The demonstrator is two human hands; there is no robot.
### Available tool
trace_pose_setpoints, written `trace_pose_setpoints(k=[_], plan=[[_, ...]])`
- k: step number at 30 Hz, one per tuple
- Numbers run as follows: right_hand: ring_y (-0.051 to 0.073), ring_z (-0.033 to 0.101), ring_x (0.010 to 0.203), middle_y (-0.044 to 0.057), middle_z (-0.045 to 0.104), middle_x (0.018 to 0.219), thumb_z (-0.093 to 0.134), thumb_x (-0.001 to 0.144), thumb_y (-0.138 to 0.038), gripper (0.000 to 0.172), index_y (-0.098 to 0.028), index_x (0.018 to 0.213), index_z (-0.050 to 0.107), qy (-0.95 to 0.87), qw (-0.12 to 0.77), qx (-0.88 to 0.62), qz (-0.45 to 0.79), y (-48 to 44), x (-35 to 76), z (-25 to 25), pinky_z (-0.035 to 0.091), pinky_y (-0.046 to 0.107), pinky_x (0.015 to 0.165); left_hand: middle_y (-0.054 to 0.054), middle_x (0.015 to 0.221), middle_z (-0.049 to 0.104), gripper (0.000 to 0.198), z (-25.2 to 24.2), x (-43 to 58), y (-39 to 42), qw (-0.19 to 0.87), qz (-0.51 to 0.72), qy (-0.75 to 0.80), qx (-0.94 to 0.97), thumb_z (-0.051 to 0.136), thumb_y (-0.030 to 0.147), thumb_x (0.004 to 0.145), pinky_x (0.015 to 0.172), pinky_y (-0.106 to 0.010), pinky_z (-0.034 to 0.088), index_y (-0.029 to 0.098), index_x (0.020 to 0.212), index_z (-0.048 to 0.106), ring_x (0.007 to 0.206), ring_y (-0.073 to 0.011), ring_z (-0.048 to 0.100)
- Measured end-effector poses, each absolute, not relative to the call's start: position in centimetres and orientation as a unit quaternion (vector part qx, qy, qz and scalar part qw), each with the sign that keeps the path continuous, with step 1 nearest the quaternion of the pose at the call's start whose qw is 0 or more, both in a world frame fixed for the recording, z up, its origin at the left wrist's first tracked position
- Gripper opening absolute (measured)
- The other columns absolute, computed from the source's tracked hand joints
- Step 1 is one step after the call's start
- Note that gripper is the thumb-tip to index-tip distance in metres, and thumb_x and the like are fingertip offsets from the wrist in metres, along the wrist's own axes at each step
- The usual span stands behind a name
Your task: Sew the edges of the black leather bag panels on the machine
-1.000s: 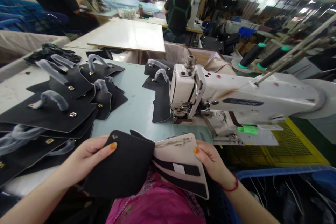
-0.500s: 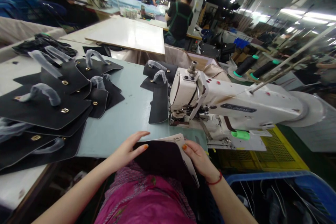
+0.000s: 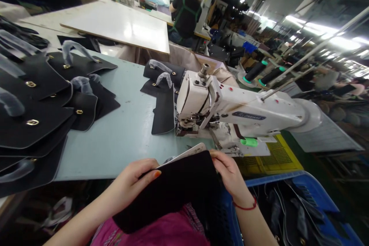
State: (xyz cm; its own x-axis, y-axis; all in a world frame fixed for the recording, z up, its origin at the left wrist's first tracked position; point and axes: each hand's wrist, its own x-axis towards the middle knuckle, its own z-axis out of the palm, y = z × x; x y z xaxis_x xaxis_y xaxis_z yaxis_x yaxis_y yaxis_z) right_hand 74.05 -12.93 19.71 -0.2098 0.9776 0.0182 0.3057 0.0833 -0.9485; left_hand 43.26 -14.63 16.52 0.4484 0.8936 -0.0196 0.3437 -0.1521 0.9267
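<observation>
A black panel (image 3: 173, 188) with a pale backing along its upper edge is held over my lap, at the front of the sewing table. My left hand (image 3: 141, 180) grips its left upper edge, thumb on the near black face and fingers behind. At the right upper corner my right hand (image 3: 229, 171) pinches the panel, its fingertips partly hidden behind the edge. Just beyond stands a white sewing machine (image 3: 245, 103). Left of its needle area lies a flat black piece (image 3: 163, 111), below black flaps with wrapped handles (image 3: 164, 78).
Black bag flaps (image 3: 37, 115) with gold clasps and wrapped handles are piled on the left of the pale blue tabletop (image 3: 115, 138). A blue basket (image 3: 311, 182) of black pieces stands at my right, near a yellow crate (image 3: 276, 157). A person (image 3: 187, 13) sits farther back.
The panel has turned so its black face shows broadly and its lower left corner swings left. My left fingers have closed onto its edge. The view has shifted right.
</observation>
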Motion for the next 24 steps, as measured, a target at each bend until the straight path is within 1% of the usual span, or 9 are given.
trace_pose_setpoints(k=[3, 5, 8, 11, 13, 15, 18, 20, 24], plan=[[0.022, 0.062, 0.111, 0.008, 0.069, 0.116, 0.047, 0.099, -0.042, 0.034, -0.024, 0.111, 0.073, -0.655, 0.370, -0.462, 0.470, -13.2, 73.5, 20.9, 0.048, 0.034, 0.099, 0.000, 0.077, 0.062, 0.030, 16.9, 43.0, -14.9, 0.483, 0.289, 0.441, 0.699, 0.044, 0.037, 0.099, 0.068, -0.020, 0.046, 0.020, 0.081, 0.060, 0.071, -0.0125, 0.059], [0.022, 0.062, 0.112, 0.007, 0.068, 0.119, 0.049, 0.099, -0.039, 0.031, -0.025, 0.110, 0.074, -0.674, 0.357, -0.456, 0.458, -13.3, 72.7, 21.7, 0.047, 0.033, 0.099, -0.001, 0.077, 0.064, 0.031, 17.1, 42.9, -14.9, 0.483, 0.286, 0.436, 0.703, 0.043, 0.037, 0.099, 0.068, -0.020, 0.047, 0.019, 0.081, 0.061, 0.071, -0.0132, 0.060], [0.019, 0.065, 0.101, 0.006, 0.071, 0.110, 0.055, 0.097, -0.032, 0.023, -0.024, 0.101, 0.077, -0.670, 0.378, -0.477, 0.425, -13.3, 71.3, 22.5, 0.050, 0.030, 0.090, -0.002, 0.077, 0.066, 0.030, 17.2, 42.7, -14.9, 0.472, 0.286, 0.428, 0.715, 0.044, 0.036, 0.098, 0.066, -0.020, 0.048, 0.020, 0.082, 0.064, 0.070, -0.0143, 0.061], [0.019, 0.067, 0.089, 0.006, 0.072, 0.099, 0.060, 0.094, -0.033, 0.021, -0.023, 0.093, 0.078, -0.634, 0.426, -0.494, 0.417, -13.4, 70.3, 22.3, 0.052, 0.028, 0.079, -0.002, 0.078, 0.068, 0.025, 17.0, 42.4, -14.9, 0.455, 0.295, 0.419, 0.728, 0.048, 0.033, 0.096, 0.066, -0.018, 0.049, 0.021, 0.084, 0.065, 0.071, -0.0146, 0.063], [0.018, 0.067, 0.084, 0.005, 0.073, 0.093, 0.064, 0.092, -0.034, 0.019, -0.022, 0.090, 0.078, -0.608, 0.454, -0.502, 0.415, -13.4, 70.0, 22.0, 0.052, 0.028, 0.075, -0.002, 0.079, 0.068, 0.023, 16.9, 42.2, -14.9, 0.450, 0.298, 0.415, 0.733, 0.049, 0.031, 0.096, 0.066, -0.017, 0.049, 0.021, 0.086, 0.066, 0.071, -0.0146, 0.064], [0.018, 0.066, 0.081, 0.005, 0.072, 0.089, 0.067, 0.090, -0.034, 0.017, -0.021, 0.087, 0.078, -0.592, 0.472, -0.506, 0.413, -13.4, 69.9, 21.7, 0.052, 0.027, 0.073, -0.003, 0.084, 0.070, 0.021, 16.8, 42.0, -14.9, 0.448, 0.296, 0.412, 0.736, 0.049, 0.031, 0.096, 0.068, -0.017, 0.050, 0.022, 0.090, 0.067, 0.074, -0.0153, 0.065], [0.016, 0.066, 0.076, 0.003, 0.071, 0.081, 0.069, 0.088, -0.032, 0.015, -0.021, 0.083, 0.078, -0.587, 0.484, -0.506, 0.407, -13.5, 69.8, 21.8, 0.051, 0.026, 0.069, -0.005, 0.096, 0.071, 0.018, 17.1, 42.1, -14.9, 0.433, 0.293, 0.412, 0.746, 0.051, 0.029, 0.095, 0.077, -0.018, 0.052, 0.023, 0.101, 0.067, 0.084, -0.0166, 0.067], [0.015, 0.066, 0.074, 0.003, 0.072, 0.079, 0.070, 0.087, -0.029, 0.013, -0.021, 0.081, 0.078, -0.594, 0.488, -0.498, 0.400, -13.6, 69.5, 22.1, 0.051, 0.025, 0.068, -0.005, 0.098, 0.071, 0.019, 17.6, 42.7, -14.8, 0.425, 0.291, 0.408, 0.754, 0.053, 0.029, 0.094, 0.079, -0.019, 0.051, 0.024, 0.106, 0.068, 0.087, -0.0166, 0.066], [0.016, 0.069, 0.079, 0.003, 0.075, 0.084, 0.069, 0.088, -0.026, 0.010, -0.024, 0.086, 0.079, -0.631, 0.477, -0.484, 0.374, -14.1, 68.8, 22.3, 0.054, 0.026, 0.074, -0.003, 0.091, 0.072, 0.024, 18.8, 45.2, -14.3, 0.449, 0.298, 0.417, 0.732, 0.051, 0.032, 0.096, 0.076, -0.020, 0.052, 0.023, 0.107, 0.070, 0.083, -0.0157, 0.067]])
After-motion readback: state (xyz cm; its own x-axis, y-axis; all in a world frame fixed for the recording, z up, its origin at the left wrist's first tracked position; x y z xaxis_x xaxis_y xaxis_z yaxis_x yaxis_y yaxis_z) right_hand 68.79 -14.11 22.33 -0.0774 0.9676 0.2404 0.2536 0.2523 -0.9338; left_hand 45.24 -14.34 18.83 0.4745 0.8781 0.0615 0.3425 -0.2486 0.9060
